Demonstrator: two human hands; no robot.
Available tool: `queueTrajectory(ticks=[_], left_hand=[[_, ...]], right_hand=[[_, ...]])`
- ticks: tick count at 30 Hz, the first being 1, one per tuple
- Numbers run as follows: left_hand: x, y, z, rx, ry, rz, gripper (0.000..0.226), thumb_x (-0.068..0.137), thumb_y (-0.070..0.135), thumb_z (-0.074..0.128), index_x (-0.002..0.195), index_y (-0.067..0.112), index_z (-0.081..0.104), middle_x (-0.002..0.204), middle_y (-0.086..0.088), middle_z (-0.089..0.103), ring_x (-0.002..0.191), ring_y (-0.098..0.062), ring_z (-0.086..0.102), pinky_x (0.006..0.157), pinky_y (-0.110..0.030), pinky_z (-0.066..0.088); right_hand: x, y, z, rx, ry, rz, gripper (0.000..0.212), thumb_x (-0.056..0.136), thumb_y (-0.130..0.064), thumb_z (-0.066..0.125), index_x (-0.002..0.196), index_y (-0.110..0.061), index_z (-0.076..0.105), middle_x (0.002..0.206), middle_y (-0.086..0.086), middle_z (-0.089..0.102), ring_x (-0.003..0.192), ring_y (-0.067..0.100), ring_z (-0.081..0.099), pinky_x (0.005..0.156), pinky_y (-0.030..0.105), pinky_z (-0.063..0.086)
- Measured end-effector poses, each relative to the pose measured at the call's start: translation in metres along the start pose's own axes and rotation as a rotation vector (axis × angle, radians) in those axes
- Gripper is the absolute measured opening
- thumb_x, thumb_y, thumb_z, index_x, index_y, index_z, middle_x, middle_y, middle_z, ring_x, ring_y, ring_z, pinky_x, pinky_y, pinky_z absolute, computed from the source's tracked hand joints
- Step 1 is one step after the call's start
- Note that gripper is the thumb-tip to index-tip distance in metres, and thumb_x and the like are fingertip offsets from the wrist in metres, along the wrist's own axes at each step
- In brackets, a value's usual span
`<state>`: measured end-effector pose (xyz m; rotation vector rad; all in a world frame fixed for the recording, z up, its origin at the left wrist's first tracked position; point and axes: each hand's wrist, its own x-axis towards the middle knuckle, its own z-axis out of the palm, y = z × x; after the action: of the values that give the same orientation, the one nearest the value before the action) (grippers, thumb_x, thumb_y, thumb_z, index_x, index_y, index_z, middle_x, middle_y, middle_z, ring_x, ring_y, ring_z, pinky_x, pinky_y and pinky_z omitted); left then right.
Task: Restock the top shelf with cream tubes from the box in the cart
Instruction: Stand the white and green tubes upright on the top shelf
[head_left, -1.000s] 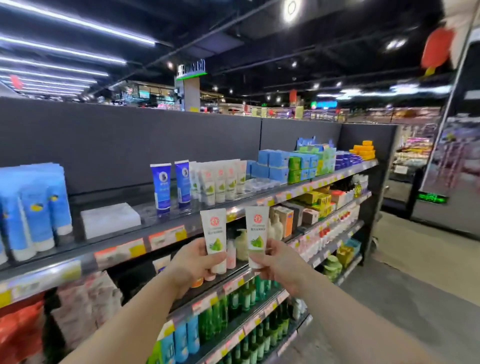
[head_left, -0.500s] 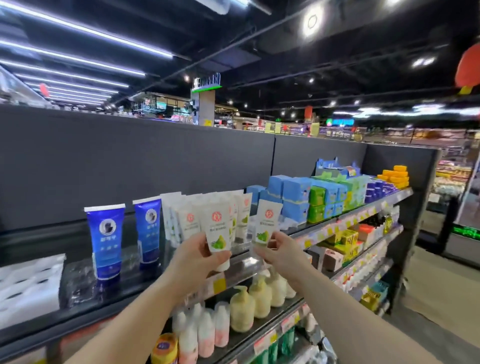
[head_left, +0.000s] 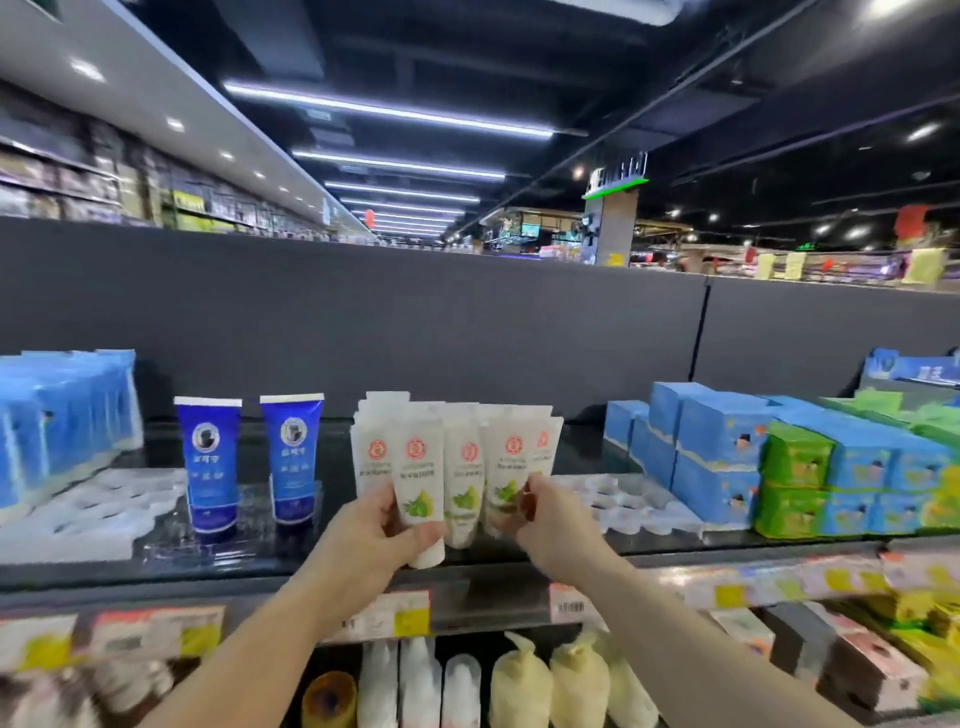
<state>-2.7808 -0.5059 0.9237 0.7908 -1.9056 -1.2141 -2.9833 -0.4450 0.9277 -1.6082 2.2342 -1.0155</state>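
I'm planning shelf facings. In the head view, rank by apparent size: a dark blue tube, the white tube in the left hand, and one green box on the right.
1. Dark blue tube, largest.
2. White tube in the left hand, shorter, though nearer the camera.
3. Green box, smallest; it sits out by the frame's edge, so this rank is unsure.

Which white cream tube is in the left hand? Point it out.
The tube with the lime picture, second from left in the white cluster. The left hand grips its lower end, and its cap hangs below the neighbours, over the shelf edge.
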Motion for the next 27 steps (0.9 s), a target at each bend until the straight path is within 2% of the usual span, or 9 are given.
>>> queueTrajectory(ticks=[4,8,12,14,17,22,27], left_hand=[[-0.001,0.002,0.014,-0.001,0.089,-0.045,0.033,0.088,0.012,0.068,0.104,0.039,0.059,0.094,0.024,0.071,0.091,0.012,0.064,0.066,-0.008,0.049],[-0.001,0.004,0.02,0.004,0.129,-0.085,0.031,0.087,0.015,0.069,0.106,0.038,0.059,0.101,0.018,0.072,0.097,0.003,0.066,0.077,-0.017,0.053],[-0.003,0.007,0.022,0.038,0.141,-0.099,0.029,0.089,0.02,0.068,0.109,0.037,0.057,0.102,0.019,0.068,0.093,0.005,0.063,0.065,-0.012,0.049],[-0.004,0.009,0.023,0.041,0.14,-0.104,0.029,0.089,0.02,0.067,0.11,0.037,0.056,0.102,0.02,0.067,0.091,0.006,0.062,0.063,-0.011,0.048],[-0.003,0.01,0.023,0.05,0.128,-0.112,0.03,0.089,0.021,0.067,0.111,0.039,0.055,0.101,0.022,0.066,0.09,0.007,0.06,0.062,-0.011,0.047],[-0.005,0.011,0.024,0.078,0.13,-0.108,0.03,0.089,0.022,0.066,0.108,0.041,0.053,0.098,0.025,0.064,0.086,0.01,0.058,0.057,-0.008,0.045],[-0.006,0.019,0.031,0.082,0.138,-0.081,0.035,0.087,0.02,0.069,0.114,0.038,0.057,0.107,0.022,0.066,0.097,0.006,0.06,0.069,-0.012,0.046]], right_hand=[[0.004,0.004,0.0,-0.003,-0.068,-0.007,0.026,0.094,-0.028,0.062,0.119,-0.021,0.058,0.12,-0.005,0.065,0.11,0.017,0.059,0.085,0.026,0.045],[0.011,0.003,0.0,-0.137,-0.069,-0.032,0.022,0.093,-0.034,0.06,0.109,-0.02,0.063,0.113,-0.002,0.066,0.106,0.022,0.058,0.087,0.032,0.05],[0.017,-0.002,-0.003,-0.264,-0.106,-0.007,0.014,0.091,-0.037,0.059,0.095,-0.023,0.059,0.106,0.002,0.067,0.103,0.025,0.056,0.087,0.039,0.052],[0.019,-0.002,-0.006,-0.275,-0.153,0.0,0.012,0.093,-0.038,0.058,0.092,-0.026,0.055,0.108,0.002,0.067,0.101,0.025,0.057,0.088,0.038,0.051],[0.022,0.0,-0.008,-0.212,-0.243,0.029,0.025,0.094,-0.038,0.058,0.113,-0.022,0.058,0.117,0.002,0.065,0.105,0.023,0.06,0.091,0.036,0.051],[0.023,0.005,-0.005,-0.134,-0.23,0.058,0.03,0.092,-0.037,0.063,0.117,-0.022,0.059,0.12,-0.002,0.065,0.102,0.018,0.06,0.088,0.033,0.051],[0.013,0.008,-0.011,0.005,-0.198,0.081,0.035,0.088,-0.036,0.069,0.119,-0.023,0.06,0.118,-0.004,0.065,0.091,0.013,0.055,0.08,0.028,0.046]])
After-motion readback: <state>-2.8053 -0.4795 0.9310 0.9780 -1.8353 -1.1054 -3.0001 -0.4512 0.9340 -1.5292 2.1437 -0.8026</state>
